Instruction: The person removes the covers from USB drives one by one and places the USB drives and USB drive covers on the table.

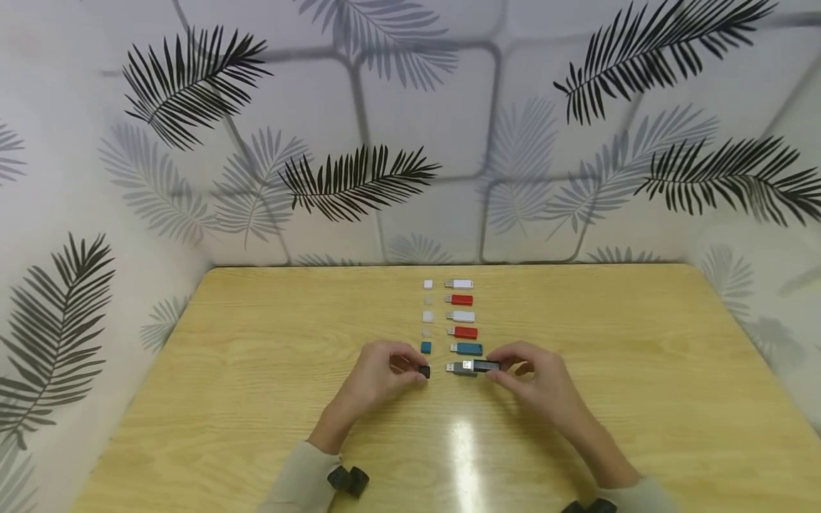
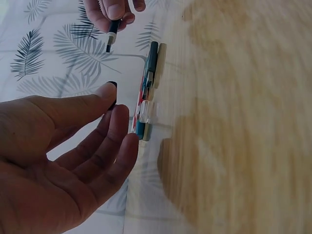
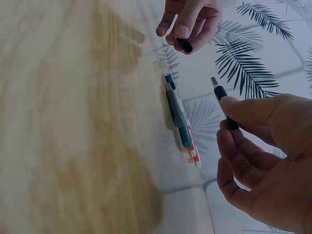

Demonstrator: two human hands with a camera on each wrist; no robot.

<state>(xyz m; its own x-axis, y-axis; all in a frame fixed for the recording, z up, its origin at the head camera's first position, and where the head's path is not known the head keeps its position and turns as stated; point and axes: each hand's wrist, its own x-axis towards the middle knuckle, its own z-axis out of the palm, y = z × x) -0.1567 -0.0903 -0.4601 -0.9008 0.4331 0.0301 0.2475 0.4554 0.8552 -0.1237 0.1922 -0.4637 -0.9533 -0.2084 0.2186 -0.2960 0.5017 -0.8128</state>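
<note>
Between thumb and fingertips my left hand (image 1: 375,377) pinches a small black cap (image 1: 425,371), held above the table. My right hand (image 1: 541,377) pinches a black USB stick (image 1: 489,365) by its rear end, its bare metal plug pointing left toward the cap. Cap and stick are apart. Below the held stick in the head view, and partly covered by it, a grey USB stick (image 3: 173,107) lies on the table. Just beyond it is a blue USB stick (image 1: 470,349), with a blue cap (image 1: 426,348) to its left.
Farther back on the wooden table (image 1: 288,320), red sticks (image 1: 463,333) and white sticks (image 1: 462,316) form a column. Left of them runs a column of white caps (image 1: 427,316) and clear caps (image 1: 426,333). A leaf-patterned wall (image 1: 423,128) stands behind the table's far edge.
</note>
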